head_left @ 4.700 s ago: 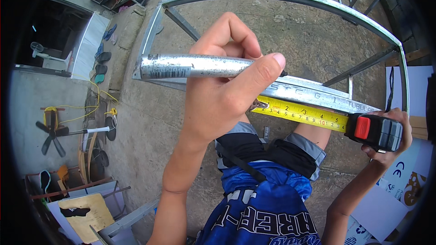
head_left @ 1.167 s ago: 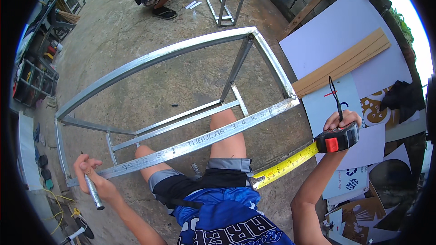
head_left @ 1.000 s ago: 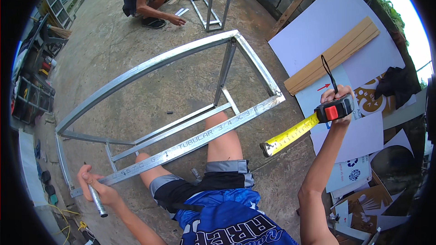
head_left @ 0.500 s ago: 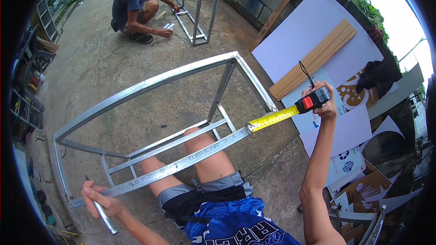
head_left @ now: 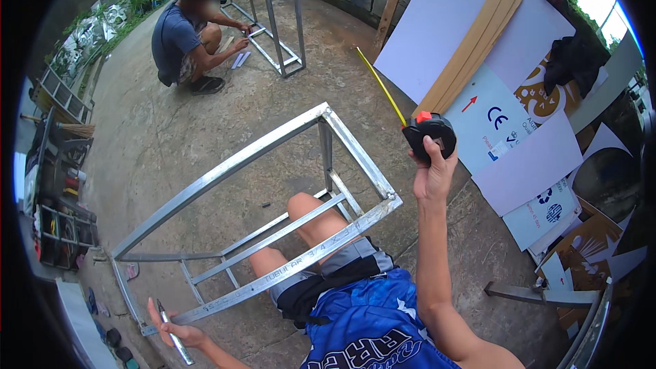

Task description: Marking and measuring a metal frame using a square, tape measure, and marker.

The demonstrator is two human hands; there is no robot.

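A welded frame of silver square tubing (head_left: 294, 260) stands over my legs, its near bar running across in front of me. My left hand (head_left: 194, 337) is at its near left corner, with a silver marker pen (head_left: 179, 343) held between thumb and fingers. Raised beyond the frame's right corner, my right hand (head_left: 433, 176) grips a black tape measure (head_left: 445, 138) with a red button. Its yellow blade (head_left: 383, 85) sticks out away from me, up and to the left, apart from the tubing.
Ahead, a co-worker (head_left: 179, 37) squats by a second metal frame (head_left: 279, 24). White panels (head_left: 451, 20) and brown wooden strips (head_left: 478, 44) lean against the wall at right. Cut sheet scraps (head_left: 594, 232) lie nearby. Tools and a rack (head_left: 65, 232) line the left side.
The tape measure has come off the near bar's right end and swung inward; its blade now points away from me. My left hand still holds the marker, its fingers more extended. The view has shifted.
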